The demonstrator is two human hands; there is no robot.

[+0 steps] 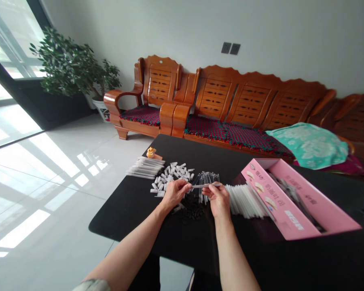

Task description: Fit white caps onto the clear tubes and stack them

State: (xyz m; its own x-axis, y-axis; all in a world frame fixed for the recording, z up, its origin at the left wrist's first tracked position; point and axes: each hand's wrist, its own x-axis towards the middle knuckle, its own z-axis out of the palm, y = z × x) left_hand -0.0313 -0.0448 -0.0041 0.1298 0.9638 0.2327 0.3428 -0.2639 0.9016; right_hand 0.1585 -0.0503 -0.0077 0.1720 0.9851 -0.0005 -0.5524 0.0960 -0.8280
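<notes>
Between my two hands is a slim, pale pen barrel point(202, 186), held level above the table. My left hand point(173, 193) pinches its left end. The fingers of my right hand point(220, 199) are closed round its right end. Just behind it stand thin clear pen refills point(208, 178) in a bunch. Short white caps point(172, 173) lie scattered beyond my left hand. Small black plugs point(193, 211) are heaped below, between my wrists. To the right of my right hand, translucent white barrels point(247, 200) lie in a row.
A pink box point(279, 206) with grey contents stands at the right of the black table point(127, 214). White pens point(146, 166) and a small orange figure point(151, 152) are at the far left. Beyond are a wooden sofa point(215, 93) and a potted plant point(75, 66).
</notes>
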